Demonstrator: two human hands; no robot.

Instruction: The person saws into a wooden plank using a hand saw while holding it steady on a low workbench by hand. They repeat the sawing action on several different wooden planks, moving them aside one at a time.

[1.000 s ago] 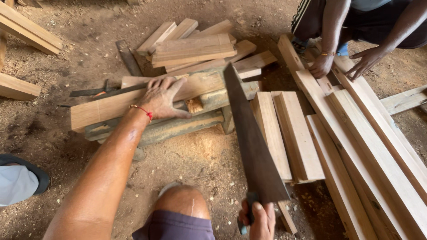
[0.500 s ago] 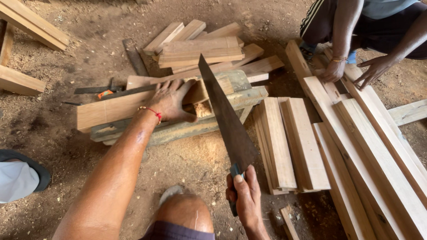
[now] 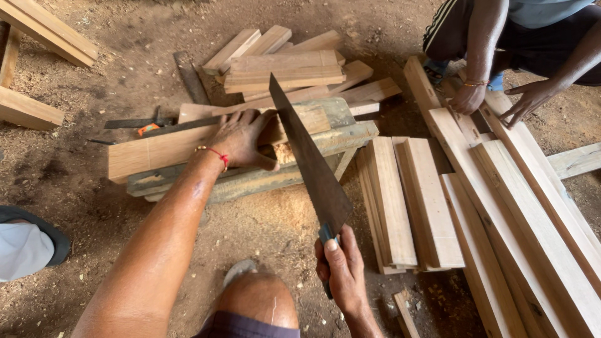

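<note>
Fingers: the right hand (image 3: 341,269), bottom centre of the frame, has its fingers (image 3: 328,250) curled tight around the handsaw (image 3: 310,159) handle; the left hand (image 3: 244,138), centre left, presses down with fingers spread on the plank (image 3: 156,150).
Handsaw: dark blade slanting up from the right hand to the plank, its edge just right of the left thumb.
Plank: lying across a weathered beam (image 3: 250,181), sawdust below.
Upper centre: pile of short boards (image 3: 285,66).
Right: long planks (image 3: 501,206); another person's hands (image 3: 466,100) resting on them.
</note>
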